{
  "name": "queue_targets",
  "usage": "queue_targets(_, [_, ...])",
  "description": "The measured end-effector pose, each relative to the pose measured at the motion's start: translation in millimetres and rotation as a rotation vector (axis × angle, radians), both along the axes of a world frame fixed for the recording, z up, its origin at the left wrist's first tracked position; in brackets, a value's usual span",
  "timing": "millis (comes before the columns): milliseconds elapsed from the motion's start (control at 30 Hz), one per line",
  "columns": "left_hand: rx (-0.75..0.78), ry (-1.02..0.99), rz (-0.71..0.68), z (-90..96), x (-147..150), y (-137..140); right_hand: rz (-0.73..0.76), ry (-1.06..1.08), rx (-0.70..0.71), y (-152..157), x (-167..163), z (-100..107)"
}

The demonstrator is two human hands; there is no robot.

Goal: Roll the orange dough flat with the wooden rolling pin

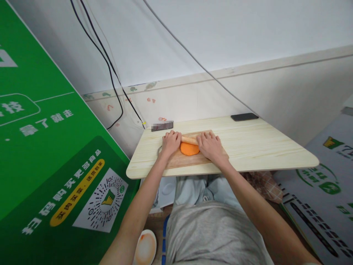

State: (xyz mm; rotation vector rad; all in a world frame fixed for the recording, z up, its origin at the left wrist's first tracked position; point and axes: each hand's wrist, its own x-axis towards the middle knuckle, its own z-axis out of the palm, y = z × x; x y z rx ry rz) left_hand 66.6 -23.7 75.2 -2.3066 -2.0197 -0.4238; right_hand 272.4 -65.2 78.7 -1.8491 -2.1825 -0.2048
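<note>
My left hand point(171, 142) and my right hand point(210, 145) are closed on the two ends of a wooden rolling pin point(189, 140). The pin lies crosswise over the far part of a flat orange piece of dough point(189, 149). Beneath the dough is a wooden cutting board point(182, 161). Both ends of the pin are covered by my fingers. A metal loop at the board's left side is partly hidden by my left hand.
The board rests on a pale wood-grain table point(261, 147). Toward the wall lie a dark phone point(244, 116) at right and another phone-like device point(162, 126) at left. A green panel point(55, 129) stands left. Below is an orange-stained white bowl point(145, 248).
</note>
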Motion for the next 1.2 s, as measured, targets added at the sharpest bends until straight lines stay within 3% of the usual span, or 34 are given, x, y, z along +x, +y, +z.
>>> queue_targets(267, [0.016, -0.011, 0.014, -5.6, -0.5, 4.0, -0.064, 0.057, -0.121, 39.0, 7.6, 8.1])
queue_targets(433, [0.010, -0.024, 0.013, -3.5, -0.5, 3.0, -0.069, 0.074, -0.168, 47.9, 9.4, 10.4])
queue_targets(733, [0.021, -0.050, 0.001, -0.5, -0.3, 1.0, -0.015, -0.025, 0.037, 2.6, 1.6, -2.0])
queue_targets(1000, [0.029, -0.034, -0.030, -2.4, -2.5, 2.6, -0.051, 0.046, 0.172, -37.9, -25.2, -17.3])
queue_targets(1200, [0.023, -0.045, -0.025, -2.7, -2.7, 2.7, -0.023, 0.045, 0.179, -46.7, -30.9, -22.9])
